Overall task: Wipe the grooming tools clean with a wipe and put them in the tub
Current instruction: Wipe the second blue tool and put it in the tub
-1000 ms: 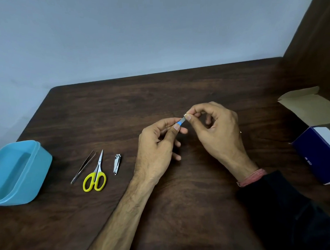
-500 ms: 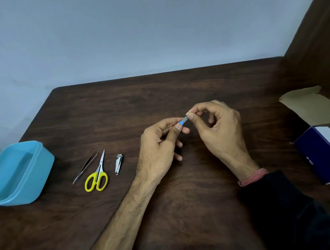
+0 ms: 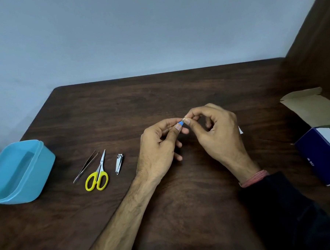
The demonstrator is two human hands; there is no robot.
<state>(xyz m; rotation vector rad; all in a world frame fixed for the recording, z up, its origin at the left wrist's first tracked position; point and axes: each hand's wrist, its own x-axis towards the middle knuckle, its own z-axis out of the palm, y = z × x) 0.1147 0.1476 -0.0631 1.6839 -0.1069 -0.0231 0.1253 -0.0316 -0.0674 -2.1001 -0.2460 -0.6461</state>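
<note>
Over the middle of the dark wooden table [image 3: 177,89], my left hand [image 3: 157,144] and my right hand [image 3: 216,133] both pinch a small blue and white wipe packet [image 3: 181,122] between thumb and fingertips; most of it is hidden by the fingers. Left of my hands, metal tweezers [image 3: 85,166], yellow-handled scissors [image 3: 98,174] and a small nail clipper [image 3: 119,163] lie side by side. A light blue tub [image 3: 38,169] stands open at the table's left edge.
An open dark blue and white carton [image 3: 322,154] with its cardboard flap up stands at the right edge. A small white scrap [image 3: 241,130] shows behind my right hand. A pale wall rises behind the table and a brown panel closes the right side.
My hands stay together on the packet with only slight finger shifts. The tools and tub have not moved.
</note>
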